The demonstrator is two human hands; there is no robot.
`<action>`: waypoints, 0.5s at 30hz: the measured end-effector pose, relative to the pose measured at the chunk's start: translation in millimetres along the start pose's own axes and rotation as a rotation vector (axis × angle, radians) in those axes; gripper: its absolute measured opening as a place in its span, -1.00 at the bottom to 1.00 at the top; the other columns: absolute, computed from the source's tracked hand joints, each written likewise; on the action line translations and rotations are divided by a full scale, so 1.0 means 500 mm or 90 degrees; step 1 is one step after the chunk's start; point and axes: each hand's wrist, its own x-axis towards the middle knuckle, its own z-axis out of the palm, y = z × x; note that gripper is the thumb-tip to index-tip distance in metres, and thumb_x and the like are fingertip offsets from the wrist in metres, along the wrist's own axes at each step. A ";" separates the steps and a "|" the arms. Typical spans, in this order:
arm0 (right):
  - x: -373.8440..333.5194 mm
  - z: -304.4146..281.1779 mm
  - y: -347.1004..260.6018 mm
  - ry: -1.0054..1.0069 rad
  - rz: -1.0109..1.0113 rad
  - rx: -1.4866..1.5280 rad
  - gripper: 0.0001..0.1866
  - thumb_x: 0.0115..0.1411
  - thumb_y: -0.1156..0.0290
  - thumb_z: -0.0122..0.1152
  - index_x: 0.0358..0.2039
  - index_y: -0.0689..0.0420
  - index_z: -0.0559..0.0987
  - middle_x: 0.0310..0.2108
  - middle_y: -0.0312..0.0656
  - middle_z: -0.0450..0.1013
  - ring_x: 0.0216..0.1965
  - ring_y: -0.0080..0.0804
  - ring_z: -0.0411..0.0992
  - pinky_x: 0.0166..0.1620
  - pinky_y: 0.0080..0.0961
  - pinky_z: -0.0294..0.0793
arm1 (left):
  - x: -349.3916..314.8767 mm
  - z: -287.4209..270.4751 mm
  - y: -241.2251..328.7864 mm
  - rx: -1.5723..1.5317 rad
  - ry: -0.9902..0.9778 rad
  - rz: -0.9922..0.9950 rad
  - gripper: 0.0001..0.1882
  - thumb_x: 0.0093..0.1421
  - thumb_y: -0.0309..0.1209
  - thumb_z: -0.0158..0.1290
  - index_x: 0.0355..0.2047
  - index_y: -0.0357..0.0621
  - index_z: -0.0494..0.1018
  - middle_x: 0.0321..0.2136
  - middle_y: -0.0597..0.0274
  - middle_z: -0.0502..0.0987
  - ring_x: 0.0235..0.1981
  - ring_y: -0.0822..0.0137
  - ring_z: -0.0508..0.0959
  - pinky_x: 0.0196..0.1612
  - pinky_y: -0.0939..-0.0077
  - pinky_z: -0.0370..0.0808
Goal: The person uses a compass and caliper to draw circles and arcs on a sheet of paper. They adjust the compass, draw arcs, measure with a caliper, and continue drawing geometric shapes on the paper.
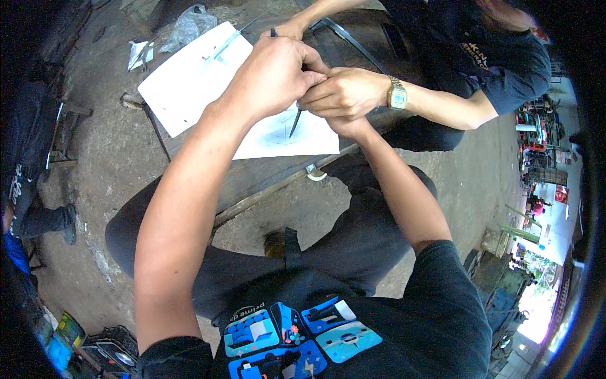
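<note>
A dark, slim compass (pixel 295 124) stands nearly upright, tip down on a white sheet (pixel 278 140) bearing faint drawn arcs. The sheet lies flat on the table, at 12 o'clock from the person.

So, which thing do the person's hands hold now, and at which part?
The left hand grips the upper end of a dark compass-like tool, its tip on the white paper. The right hand is mostly hidden.

Low dark tabletop (pixel 265 174) over bare dirt floor (pixel 107 151). On it, two white paper sheets (pixel 189 79), the nearer bearing a drawn circle.
</note>
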 end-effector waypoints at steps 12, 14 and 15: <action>0.024 0.061 -0.106 0.068 0.022 -0.300 -0.60 0.27 0.08 0.28 -0.11 0.17 0.61 -0.22 -0.18 0.58 -0.09 -0.36 0.51 -0.02 -0.41 0.47 | 0.003 0.000 0.004 0.063 -0.019 -0.038 -0.78 0.16 -0.37 0.21 -0.20 -0.15 0.69 -0.33 0.02 0.70 -0.31 0.18 0.70 -0.17 0.36 0.59; 0.027 0.070 -0.100 0.070 0.075 -0.283 -0.54 0.30 0.02 0.20 -0.02 0.15 0.61 -0.03 -0.12 0.56 0.08 -0.23 0.47 0.12 -0.36 0.40 | 0.004 -0.008 0.007 -0.004 -0.019 -0.066 -0.82 0.09 -0.43 0.21 -0.30 -0.19 0.69 -0.39 -0.05 0.68 -0.33 0.09 0.70 -0.18 0.29 0.59; 0.028 0.072 -0.098 0.064 0.073 -0.324 -0.54 0.31 0.03 0.20 -0.01 0.15 0.61 0.00 -0.12 0.55 0.10 -0.22 0.46 0.12 -0.35 0.40 | 0.002 -0.011 0.008 -0.038 -0.018 -0.079 -0.84 0.05 -0.46 0.21 -0.35 -0.21 0.69 -0.43 -0.08 0.66 -0.35 0.05 0.70 -0.18 0.26 0.60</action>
